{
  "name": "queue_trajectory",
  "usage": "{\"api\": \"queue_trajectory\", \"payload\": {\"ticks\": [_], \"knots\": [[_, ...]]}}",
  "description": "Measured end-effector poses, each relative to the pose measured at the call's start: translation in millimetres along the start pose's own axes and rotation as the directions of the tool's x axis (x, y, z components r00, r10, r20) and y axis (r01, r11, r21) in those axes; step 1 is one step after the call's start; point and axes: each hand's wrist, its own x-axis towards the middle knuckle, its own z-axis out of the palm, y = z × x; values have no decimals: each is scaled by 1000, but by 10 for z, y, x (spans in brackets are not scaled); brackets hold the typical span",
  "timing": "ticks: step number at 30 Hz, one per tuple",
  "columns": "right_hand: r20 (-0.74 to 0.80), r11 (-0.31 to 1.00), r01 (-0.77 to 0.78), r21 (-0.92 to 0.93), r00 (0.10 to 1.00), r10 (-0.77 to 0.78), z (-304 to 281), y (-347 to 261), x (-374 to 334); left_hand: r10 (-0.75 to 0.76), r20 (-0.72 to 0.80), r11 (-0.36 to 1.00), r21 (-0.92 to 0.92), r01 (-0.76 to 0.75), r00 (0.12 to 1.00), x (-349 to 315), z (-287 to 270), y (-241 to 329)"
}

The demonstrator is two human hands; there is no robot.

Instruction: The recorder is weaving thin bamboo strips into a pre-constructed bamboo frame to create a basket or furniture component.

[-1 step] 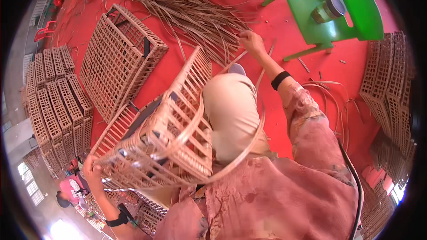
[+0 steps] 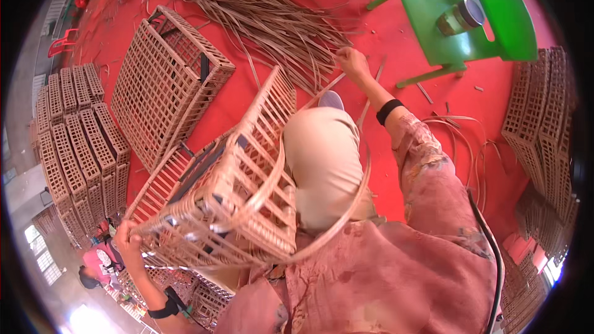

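A woven rattan basket (image 2: 253, 204) with an open lattice of slats and dark bands leans against my bent leg, tilted on its side. At its lower left corner, my left hand (image 2: 128, 239) is closed round the rim. My right hand (image 2: 352, 62) is stretched out ahead, past my knee, its fingers pinched together. A pale, flat rattan strip (image 2: 331, 85) runs from beside my knee up to that hand; its end is hidden by the fingers. Another length of strip (image 2: 349, 219) curves in a loose loop from the basket's lower edge round my knee.
A larger lattice basket (image 2: 148, 86) stands just beyond, on the red floor. Loose strips lie in a heap (image 2: 260, 18) ahead. A green chair (image 2: 427, 21) at the right bears a jar (image 2: 461, 17). Stacked baskets (image 2: 74, 142) line the left, more (image 2: 541, 117) the right. A person (image 2: 99, 266) is far left.
The basket has tilted very slightly under my left hand. My right hand remains in nearly the same place, still pinched.
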Motion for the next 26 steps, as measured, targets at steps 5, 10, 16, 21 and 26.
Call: {"api": "queue_trajectory", "payload": {"ticks": [5,10,16,21,26], "knots": [[-139,997,-39,-73,990,29,883,477,595,-103,11,989,-101,104,995,69,-45,1],[40,989,-96,-109,994,101,1293,358,847,-176,59,978,-105,182,983,118,-109,74],[66,942,-90,-323,991,117,1722,291,1060,-178,74,978,-101,184,981,165,-187,46],[310,396,-432,810,889,336,1615,381,1071,-172,25,979,-107,173,985,179,-135,44],[306,506,-310,805,947,94,718,359,963,-141,24,983,-116,143,990,306,-157,16]]}}
